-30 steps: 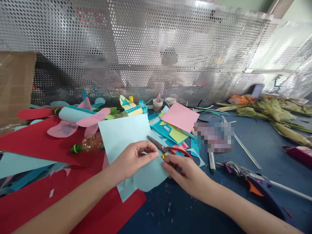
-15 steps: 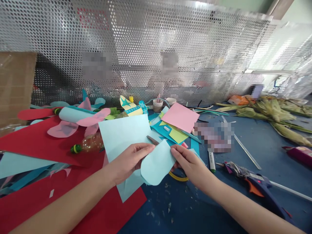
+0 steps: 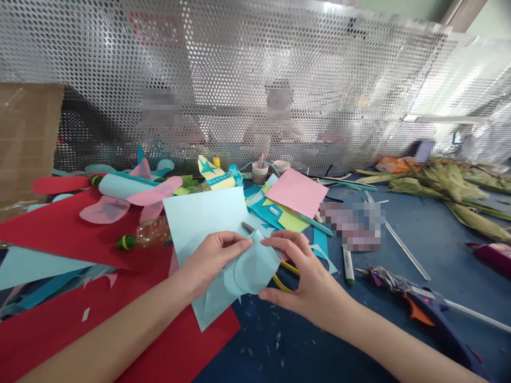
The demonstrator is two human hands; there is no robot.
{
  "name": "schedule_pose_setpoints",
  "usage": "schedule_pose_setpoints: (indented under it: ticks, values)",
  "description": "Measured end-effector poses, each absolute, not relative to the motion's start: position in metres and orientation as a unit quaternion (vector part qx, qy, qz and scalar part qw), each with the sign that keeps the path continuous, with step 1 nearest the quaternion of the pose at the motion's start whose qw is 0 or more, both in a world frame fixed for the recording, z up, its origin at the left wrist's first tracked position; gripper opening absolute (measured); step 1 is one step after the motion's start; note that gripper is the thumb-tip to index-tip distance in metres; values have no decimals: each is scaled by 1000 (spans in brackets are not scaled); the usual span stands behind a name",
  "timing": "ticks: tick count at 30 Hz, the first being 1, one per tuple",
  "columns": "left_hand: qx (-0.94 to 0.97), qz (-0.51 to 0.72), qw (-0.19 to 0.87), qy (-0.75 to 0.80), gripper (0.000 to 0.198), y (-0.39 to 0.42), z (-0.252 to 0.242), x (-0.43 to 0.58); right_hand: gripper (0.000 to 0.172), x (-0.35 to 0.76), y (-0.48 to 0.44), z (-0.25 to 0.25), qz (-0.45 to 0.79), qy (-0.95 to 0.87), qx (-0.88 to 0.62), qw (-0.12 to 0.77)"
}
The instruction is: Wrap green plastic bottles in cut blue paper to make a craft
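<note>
My left hand (image 3: 219, 258) pinches light blue paper cutouts (image 3: 257, 268) at their upper left, thumb on top. Two rounded layers show, slightly offset from each other. At their right side is my right hand (image 3: 301, 271), with thumb and fingers spread apart; its index fingertip is close to the top edge, and whether it touches cannot be made out. Partly hidden beneath the paper and the right hand lie scissors (image 3: 247, 227) with yellow handles. A large light blue sheet (image 3: 207, 215) lies behind and under my left hand.
Red sheets (image 3: 159, 340) cover the left side, with a plastic bottle (image 3: 151, 234) and a paper-winged model (image 3: 128, 189) on them. Pink paper (image 3: 297, 191) tops a pile behind. Rightward are a marker (image 3: 348, 264), a glue gun (image 3: 419, 303), a clear stick (image 3: 407, 250) and dried husks (image 3: 443, 183).
My right hand has let go of the cutouts' right edge and spread its fingers. The cutouts have tilted and now show two offset layers. My left hand keeps its pinch.
</note>
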State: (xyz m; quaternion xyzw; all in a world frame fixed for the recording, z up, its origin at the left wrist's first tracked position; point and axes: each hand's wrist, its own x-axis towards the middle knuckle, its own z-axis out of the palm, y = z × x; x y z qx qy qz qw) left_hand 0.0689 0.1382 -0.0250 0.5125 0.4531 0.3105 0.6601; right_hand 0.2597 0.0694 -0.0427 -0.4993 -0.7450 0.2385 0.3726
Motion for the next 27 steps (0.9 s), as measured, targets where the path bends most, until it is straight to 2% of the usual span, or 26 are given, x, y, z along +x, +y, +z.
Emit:
schedule_pose_setpoints:
  ticks: [4,8,12,15,20,27]
  values:
    - [529,313,645,454,35,138,-25,70,39,258,71,-44,239,-751,-503,355]
    - [540,325,626,459,40,136,-24,70,21,260,75,-45,292,-715,-506,384]
    - [554,285,632,461,33,136,-21,69,31,262,79,-47,430,-600,-486,468]
    - [547,259,640,473,29,137,-20,67,39,261,81,-45,480,-528,-471,518]
    - [526,182,693,459,56,138,-15,65,40,260,81,-40,519,-441,-484,549]
    - [545,172,732,372,89,137,-12,61,48,260,85,-44,536,-419,-494,541]
